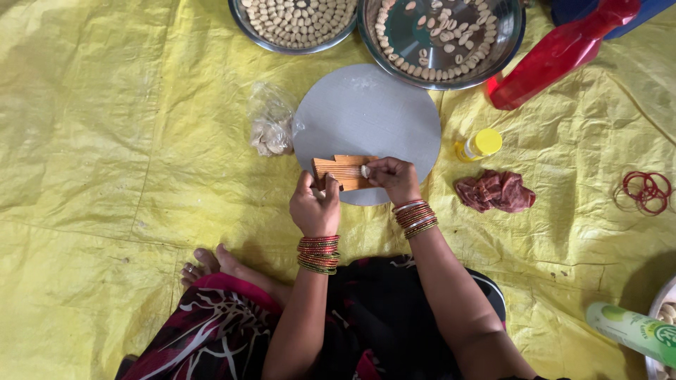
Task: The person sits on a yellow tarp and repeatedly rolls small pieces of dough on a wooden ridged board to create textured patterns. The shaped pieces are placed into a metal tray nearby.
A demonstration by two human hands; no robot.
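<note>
Ribbed wooden board point(343, 171) held flat between both hands.

Hands hemmed in ahead, open sheet to the sides

Just beyond the fingertips of the left hand point(315, 205) and right hand point(393, 179), the ridged wooden board point(345, 171) lies on the grey round board point(366, 116), bare past it; further on, two steel plates point(442, 42) of dough pieces block the way. Left of the fingers sits a plastic bag point(271, 130), then open yellow sheet point(105, 141). Right of them: a yellow-capped bottle point(480, 144), a maroon cloth point(495, 191), a red bottle point(563, 53).
</note>
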